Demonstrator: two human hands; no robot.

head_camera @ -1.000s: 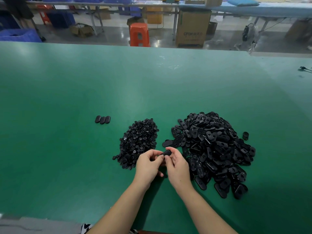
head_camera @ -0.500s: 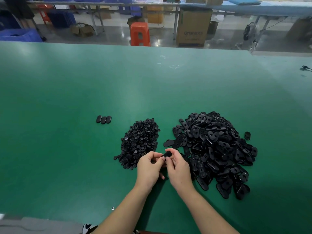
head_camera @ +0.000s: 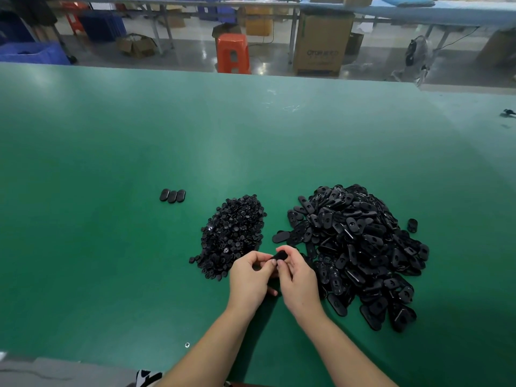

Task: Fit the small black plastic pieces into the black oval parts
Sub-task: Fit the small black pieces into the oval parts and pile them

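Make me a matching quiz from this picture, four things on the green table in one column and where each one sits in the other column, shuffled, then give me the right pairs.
Things
1. pile of small black pieces
2. pile of black oval parts
3. row of three oval parts
4. oval part in the fingers

Places
A. far left, alone on the green table
B. pinched between the left hand and the right hand
C. right of both hands, the larger heap
D. just beyond the left hand, the smaller heap

Pairs: 1-D, 2-C, 3-A, 4-B
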